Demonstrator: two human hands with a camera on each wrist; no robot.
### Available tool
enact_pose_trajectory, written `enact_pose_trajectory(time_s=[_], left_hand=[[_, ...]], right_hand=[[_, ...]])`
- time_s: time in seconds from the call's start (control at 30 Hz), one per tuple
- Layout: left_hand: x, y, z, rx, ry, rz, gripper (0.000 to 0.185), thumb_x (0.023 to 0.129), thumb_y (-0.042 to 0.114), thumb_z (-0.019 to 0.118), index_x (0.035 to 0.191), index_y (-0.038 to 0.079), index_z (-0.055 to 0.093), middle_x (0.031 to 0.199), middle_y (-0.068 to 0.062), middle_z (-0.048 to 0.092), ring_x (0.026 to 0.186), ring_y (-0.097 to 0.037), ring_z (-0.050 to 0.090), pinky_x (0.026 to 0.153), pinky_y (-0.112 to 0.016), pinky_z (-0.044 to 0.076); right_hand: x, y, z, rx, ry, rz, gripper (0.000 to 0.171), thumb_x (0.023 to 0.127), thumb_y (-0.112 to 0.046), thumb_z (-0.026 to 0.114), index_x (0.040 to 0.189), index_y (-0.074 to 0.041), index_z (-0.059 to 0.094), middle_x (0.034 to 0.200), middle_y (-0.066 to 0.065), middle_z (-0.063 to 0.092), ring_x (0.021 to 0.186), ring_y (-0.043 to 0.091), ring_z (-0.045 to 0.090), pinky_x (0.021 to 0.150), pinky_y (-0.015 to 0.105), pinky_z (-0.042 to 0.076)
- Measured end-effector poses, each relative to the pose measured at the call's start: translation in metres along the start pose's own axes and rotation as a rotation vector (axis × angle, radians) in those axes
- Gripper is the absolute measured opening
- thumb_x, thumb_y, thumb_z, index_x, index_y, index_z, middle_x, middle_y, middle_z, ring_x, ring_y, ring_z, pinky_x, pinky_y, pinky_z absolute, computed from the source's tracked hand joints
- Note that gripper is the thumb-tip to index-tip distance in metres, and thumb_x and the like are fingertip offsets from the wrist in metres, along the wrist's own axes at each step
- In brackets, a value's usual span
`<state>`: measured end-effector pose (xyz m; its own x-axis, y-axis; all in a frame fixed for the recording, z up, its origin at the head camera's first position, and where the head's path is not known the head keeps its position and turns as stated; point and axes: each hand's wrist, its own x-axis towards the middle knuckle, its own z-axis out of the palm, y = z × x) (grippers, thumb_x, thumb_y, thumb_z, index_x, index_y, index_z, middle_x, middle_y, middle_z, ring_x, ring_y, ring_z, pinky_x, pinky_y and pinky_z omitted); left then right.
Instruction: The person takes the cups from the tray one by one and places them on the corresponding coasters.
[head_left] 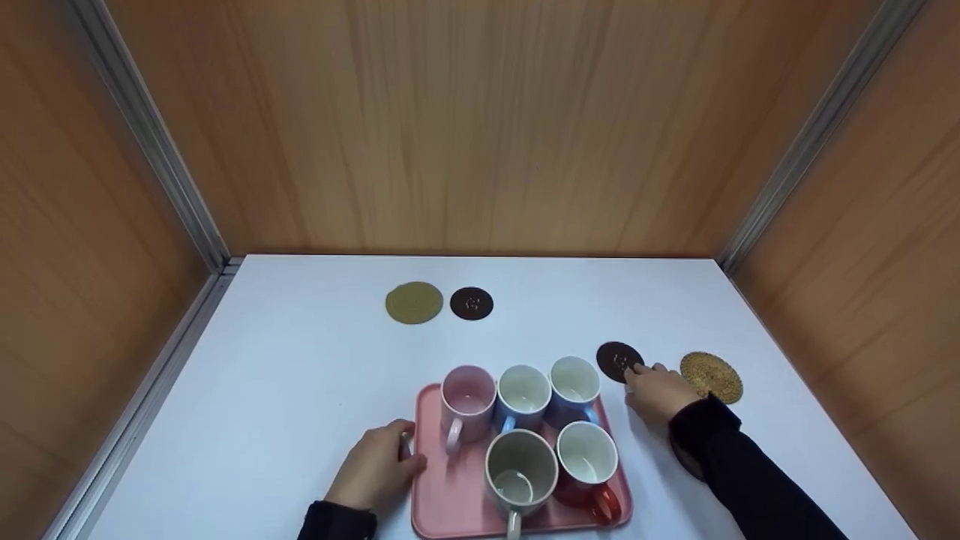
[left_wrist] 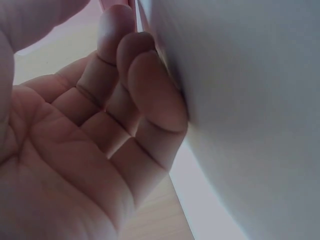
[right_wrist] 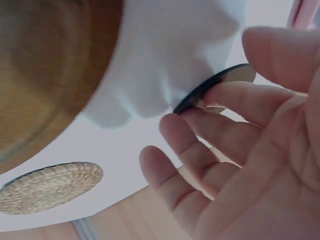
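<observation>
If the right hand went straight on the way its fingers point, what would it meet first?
The nearer dark coaster: the right hand has its fingertips at that coaster's edge, apparently touching. Past it, the white tabletop looks free along that line, though depth is hard to judge.

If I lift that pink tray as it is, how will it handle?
The pink tray would probably feel heavy, since five mugs stand on it. It may dip to the right, as its near left part is bare. The mugs might knock together, because they stand so close to one another.
</observation>
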<state>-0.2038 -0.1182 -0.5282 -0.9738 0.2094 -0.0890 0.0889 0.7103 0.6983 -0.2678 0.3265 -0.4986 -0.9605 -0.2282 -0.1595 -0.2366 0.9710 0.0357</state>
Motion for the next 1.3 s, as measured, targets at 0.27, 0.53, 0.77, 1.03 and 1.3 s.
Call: enact_pose_trajectory(time_s=[0.27, 0.53, 0.77, 1.03, 1.3], left_hand=[[-0.001, -0.001, -0.002, -0.006, -0.023, 0.012, 0.044, 0.084, 0.019, 0.076, 0.122, 0.001, 0.064, 0.067, 0.003, 0.056, 0.060, -0.012, 0.051, 0.058, -0.027, 0.041], [-0.002, 0.001, -0.002, 0.014, 0.003, 0.030, 0.043, 0.083, 0.018, 0.075, 0.121, 0.001, 0.064, 0.067, 0.004, 0.056, 0.061, -0.011, 0.050, 0.060, -0.028, 0.041], [-0.003, 0.000, -0.002, 0.008, -0.005, 0.002, 0.044, 0.083, 0.020, 0.076, 0.122, 0.001, 0.064, 0.067, 0.004, 0.056, 0.061, -0.012, 0.050, 0.059, -0.029, 0.041], [-0.004, 0.001, 0.001, 0.017, -0.004, 0.010, 0.042, 0.083, 0.019, 0.076, 0.120, 0.002, 0.065, 0.067, 0.004, 0.055, 0.062, -0.012, 0.050, 0.062, -0.029, 0.042], [-0.004, 0.005, 0.002, 0.006, -0.006, 0.049, 0.034, 0.083, 0.019, 0.076, 0.113, 0.006, 0.066, 0.067, 0.005, 0.054, 0.061, -0.010, 0.049, 0.058, -0.027, 0.040]], right_hand=[[0.036, -0.005, -0.007, -0.024, 0.038, -0.073, 0.040, 0.096, -0.013, 0.054, 0.132, 0.003, 0.058, 0.135, 0.027, 0.058, 0.107, 0.053, 0.057, 0.085, 0.062, 0.050], [0.057, -0.007, -0.018, 0.046, -0.002, -0.081, 0.041, 0.099, -0.015, 0.050, 0.138, -0.004, 0.056, 0.138, 0.029, 0.054, 0.114, 0.057, 0.053, 0.090, 0.064, 0.048], [0.072, -0.014, -0.018, 0.105, -0.037, -0.101, 0.043, 0.102, -0.024, 0.051, 0.144, -0.015, 0.052, 0.130, 0.031, 0.055, 0.113, 0.053, 0.053, 0.092, 0.064, 0.046], [0.090, -0.028, -0.028, 0.108, -0.074, -0.110, 0.041, 0.102, -0.027, 0.052, 0.142, -0.015, 0.055, 0.127, 0.031, 0.054, 0.113, 0.049, 0.052, 0.091, 0.063, 0.047], [0.098, -0.037, -0.042, 0.041, -0.165, -0.083, 0.044, 0.102, -0.024, 0.050, 0.145, -0.020, 0.050, 0.133, 0.031, 0.053, 0.119, 0.049, 0.050, 0.099, 0.063, 0.043]])
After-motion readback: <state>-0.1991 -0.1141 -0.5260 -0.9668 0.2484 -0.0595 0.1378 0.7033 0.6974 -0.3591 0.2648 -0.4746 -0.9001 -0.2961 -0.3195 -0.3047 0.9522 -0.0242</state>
